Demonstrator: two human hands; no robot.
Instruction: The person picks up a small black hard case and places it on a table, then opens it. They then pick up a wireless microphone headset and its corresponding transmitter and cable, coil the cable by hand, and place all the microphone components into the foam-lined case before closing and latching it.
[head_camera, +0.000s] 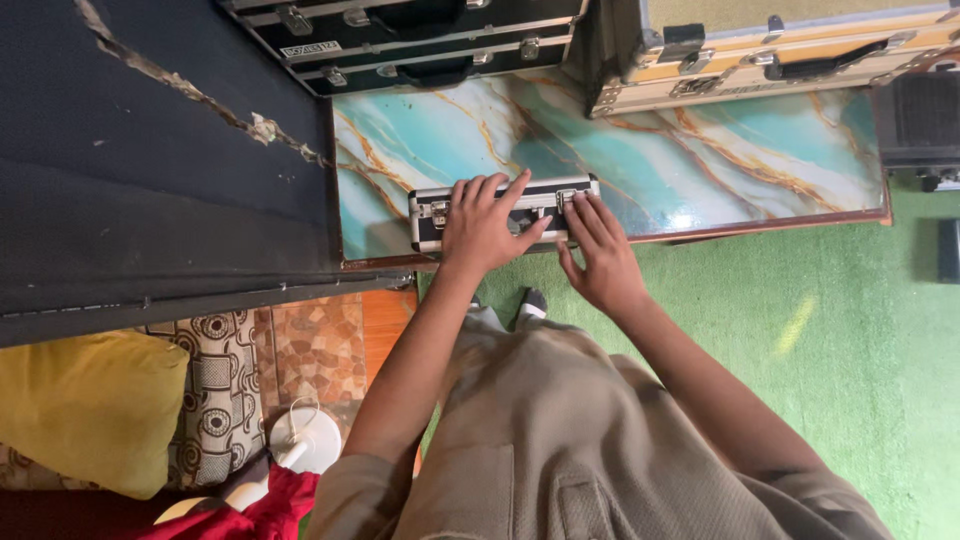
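A small black case with silver metal edges (430, 208) lies shut on a turquoise marbled surface (700, 150), close to its near edge. My left hand (482, 225) lies flat over the middle of the case, fingers spread across its top and handle. My right hand (600, 255) touches the case's right end, fingertips by a silver latch (566, 197). Neither hand grips or lifts the case.
Larger black cases (420, 40) are stacked at the back, and a tan case with metal trim (780, 60) stands at the back right. A big dark panel (150, 170) fills the left. Green carpet (850, 320) lies below, a yellow cushion (80, 400) bottom left.
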